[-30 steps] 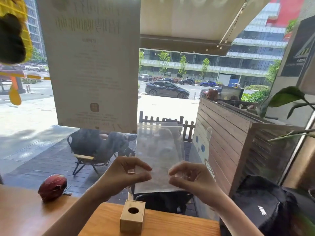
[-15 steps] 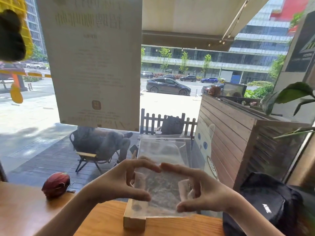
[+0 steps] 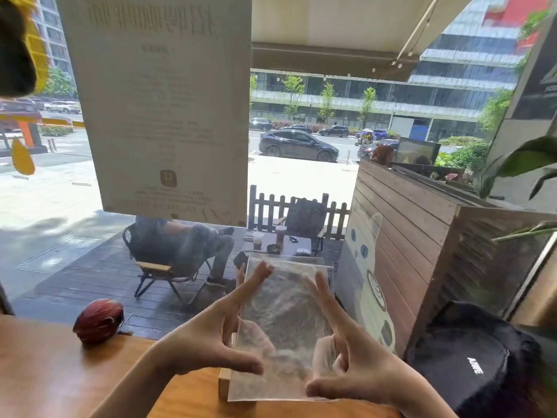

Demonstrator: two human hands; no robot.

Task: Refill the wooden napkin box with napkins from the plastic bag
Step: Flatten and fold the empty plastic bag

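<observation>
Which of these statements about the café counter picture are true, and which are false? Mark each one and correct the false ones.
1. Both hands are on the clear plastic bag. True: the left hand holds its left edge and the right hand its right edge.
2. The bag is held in front of the wooden napkin box. True: only the box's left corner shows past the bag.
3. The red helmet lies to the right of the hands. False: it lies to their left on the wooden counter.
4. The black bag hangs from the window. False: it sits low at the right, beside the counter.
</observation>
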